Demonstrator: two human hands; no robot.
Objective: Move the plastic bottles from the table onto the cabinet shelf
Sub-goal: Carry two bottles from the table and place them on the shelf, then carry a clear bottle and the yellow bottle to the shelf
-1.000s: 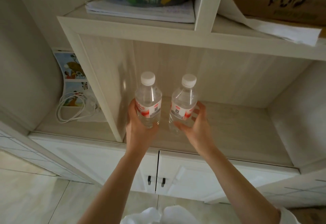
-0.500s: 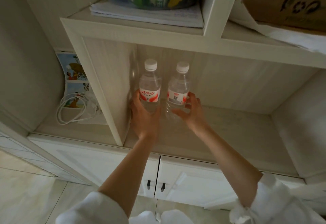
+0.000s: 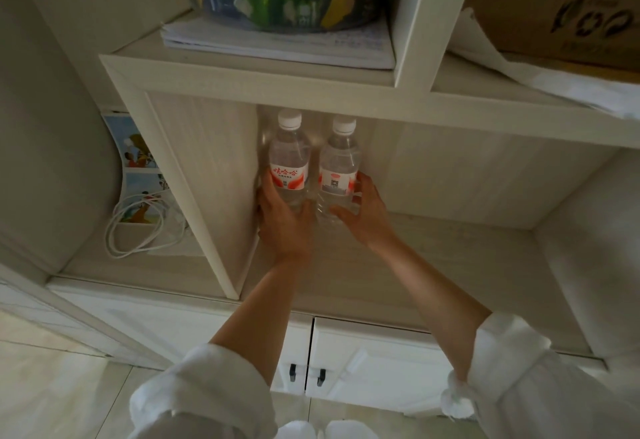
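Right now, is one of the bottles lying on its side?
No, the left bottle and the right bottle both stand upright, white caps on top.

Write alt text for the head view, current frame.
A person's left hand and right hand each grip a clear plastic water bottle, left bottle and right bottle, upright and side by side at the back left of a pale wooden cabinet shelf. A coiled white cable lies in the neighbouring compartment.

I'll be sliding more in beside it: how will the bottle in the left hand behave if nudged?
The left bottle looks full, so probably heavy and firm. Tall and narrow, it may tip. Its smooth plastic likely slides easily on the shelf.
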